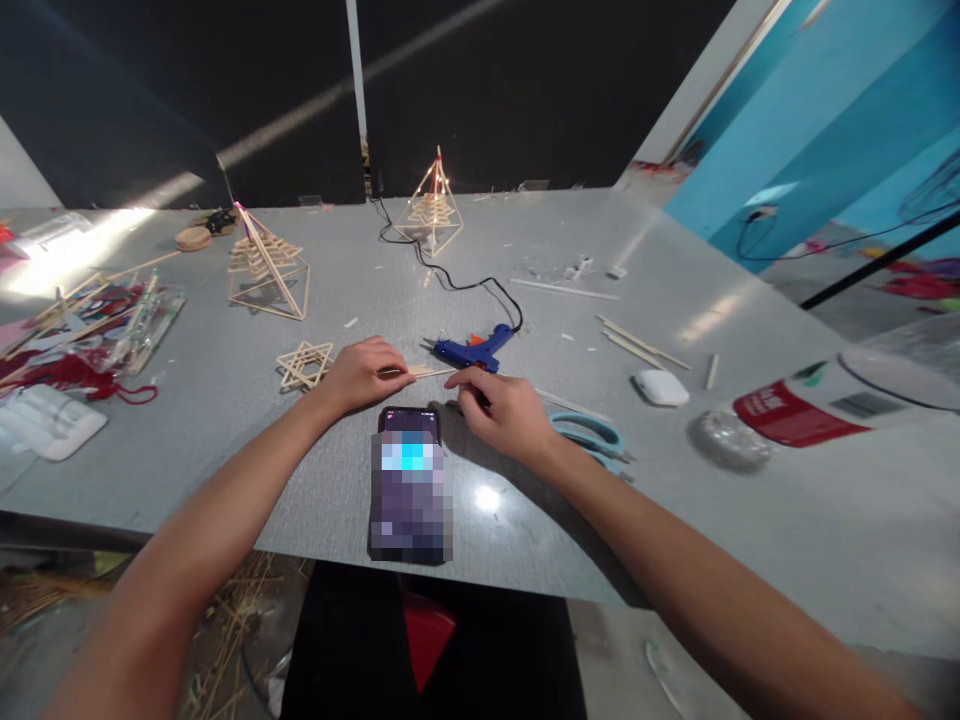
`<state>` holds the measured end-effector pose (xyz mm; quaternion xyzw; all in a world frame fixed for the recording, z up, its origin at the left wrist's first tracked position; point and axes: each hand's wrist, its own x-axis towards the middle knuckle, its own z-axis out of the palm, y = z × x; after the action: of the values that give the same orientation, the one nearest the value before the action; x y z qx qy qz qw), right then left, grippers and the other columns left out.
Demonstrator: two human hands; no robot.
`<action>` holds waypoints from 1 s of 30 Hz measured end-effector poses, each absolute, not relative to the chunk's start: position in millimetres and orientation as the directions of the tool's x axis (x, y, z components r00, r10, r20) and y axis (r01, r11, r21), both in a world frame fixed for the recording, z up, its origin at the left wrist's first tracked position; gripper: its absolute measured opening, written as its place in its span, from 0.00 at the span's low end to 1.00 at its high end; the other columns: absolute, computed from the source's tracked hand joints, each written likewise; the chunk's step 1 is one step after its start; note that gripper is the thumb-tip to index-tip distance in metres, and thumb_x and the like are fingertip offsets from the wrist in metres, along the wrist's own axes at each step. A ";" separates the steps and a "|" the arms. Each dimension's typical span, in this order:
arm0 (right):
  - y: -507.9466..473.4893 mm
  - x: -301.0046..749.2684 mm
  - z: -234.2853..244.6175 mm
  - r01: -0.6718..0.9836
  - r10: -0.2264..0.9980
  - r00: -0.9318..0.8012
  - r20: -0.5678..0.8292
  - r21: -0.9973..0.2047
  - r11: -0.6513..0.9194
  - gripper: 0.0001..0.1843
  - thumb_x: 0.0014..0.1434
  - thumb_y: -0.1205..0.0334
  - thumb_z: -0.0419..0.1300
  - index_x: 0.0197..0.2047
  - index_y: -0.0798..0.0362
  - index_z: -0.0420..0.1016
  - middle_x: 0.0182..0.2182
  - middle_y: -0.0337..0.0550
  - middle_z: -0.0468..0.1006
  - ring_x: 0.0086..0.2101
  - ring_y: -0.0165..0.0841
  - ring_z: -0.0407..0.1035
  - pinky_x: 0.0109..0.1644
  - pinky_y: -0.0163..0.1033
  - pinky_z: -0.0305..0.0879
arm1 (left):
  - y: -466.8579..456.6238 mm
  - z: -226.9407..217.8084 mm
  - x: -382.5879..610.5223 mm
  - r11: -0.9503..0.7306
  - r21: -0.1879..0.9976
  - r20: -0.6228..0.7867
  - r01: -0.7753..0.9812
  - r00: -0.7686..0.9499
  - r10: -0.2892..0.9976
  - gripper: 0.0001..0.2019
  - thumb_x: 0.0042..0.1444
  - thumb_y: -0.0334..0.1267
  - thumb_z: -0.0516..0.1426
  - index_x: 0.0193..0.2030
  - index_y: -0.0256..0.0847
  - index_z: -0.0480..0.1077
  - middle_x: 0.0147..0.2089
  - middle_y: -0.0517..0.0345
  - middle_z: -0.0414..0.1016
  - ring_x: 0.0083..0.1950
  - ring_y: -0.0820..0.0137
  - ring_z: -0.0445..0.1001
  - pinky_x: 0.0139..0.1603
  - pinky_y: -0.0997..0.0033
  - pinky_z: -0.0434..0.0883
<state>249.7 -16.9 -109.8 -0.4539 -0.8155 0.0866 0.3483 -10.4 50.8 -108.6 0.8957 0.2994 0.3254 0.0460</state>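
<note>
My left hand [367,374] is closed, its fingertips pressed on a small bundle of thin wooden sticks [424,371] on the table. From the right, the curled fingers of my right hand [501,408] pinch at the far end of one stick. A blue glue gun [469,350] with an orange trigger lies just beyond my right hand. Beside my left hand is a star-shaped frame of sticks [304,366]. A phone [409,490] lies in front of both hands. Light blue scissors [589,432] are partly hidden under my right wrist.
Two stick pyramids, one at left [270,265] and one with small lights [433,210], stand farther back. A black cord [457,284] runs to the glue gun. At right are loose sticks [643,348], a white case [661,387] and a lying bottle [810,405]. Craft scraps [82,330] cover the left.
</note>
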 end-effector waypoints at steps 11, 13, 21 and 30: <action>-16.9 249.1 -109.7 0.680 0.798 -0.352 0.489 -0.452 0.577 0.14 0.64 0.63 0.52 0.45 0.51 0.79 0.25 0.41 0.80 0.24 0.33 0.70 0.34 0.39 0.62 | 51.6 -110.2 -10.4 -0.819 0.276 0.559 0.503 0.609 0.562 0.09 0.65 0.43 0.63 0.37 0.42 0.80 0.38 0.56 0.82 0.42 0.67 0.77 0.46 0.63 0.72; -16.9 249.2 -109.7 0.680 0.799 -0.355 0.485 -0.452 0.577 0.14 0.64 0.63 0.52 0.45 0.50 0.79 0.26 0.41 0.80 0.24 0.33 0.70 0.34 0.39 0.62 | 51.7 -110.0 -10.4 -0.818 0.277 0.558 0.505 0.608 0.565 0.09 0.65 0.44 0.63 0.37 0.42 0.80 0.38 0.56 0.82 0.42 0.67 0.77 0.46 0.63 0.72; -17.5 249.4 -108.9 0.685 0.805 -0.357 0.473 -0.453 0.570 0.14 0.64 0.62 0.52 0.45 0.51 0.79 0.24 0.40 0.79 0.23 0.32 0.69 0.33 0.38 0.61 | 51.1 -109.8 -11.2 -0.817 0.274 0.557 0.508 0.608 0.565 0.09 0.65 0.44 0.63 0.36 0.42 0.79 0.38 0.57 0.82 0.42 0.67 0.77 0.46 0.64 0.72; -17.2 249.4 -109.9 0.693 0.802 -0.357 0.479 -0.440 0.571 0.14 0.64 0.63 0.52 0.45 0.52 0.80 0.24 0.40 0.79 0.24 0.32 0.70 0.34 0.38 0.59 | 50.5 -108.6 -10.2 -0.823 0.271 0.570 0.499 0.605 0.555 0.09 0.64 0.43 0.63 0.36 0.41 0.79 0.38 0.57 0.82 0.41 0.68 0.77 0.46 0.65 0.71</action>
<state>249.4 -17.2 -109.9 -0.4559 -0.8197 0.0812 0.3371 -10.2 50.5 -108.6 0.8950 0.2946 0.3324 0.0419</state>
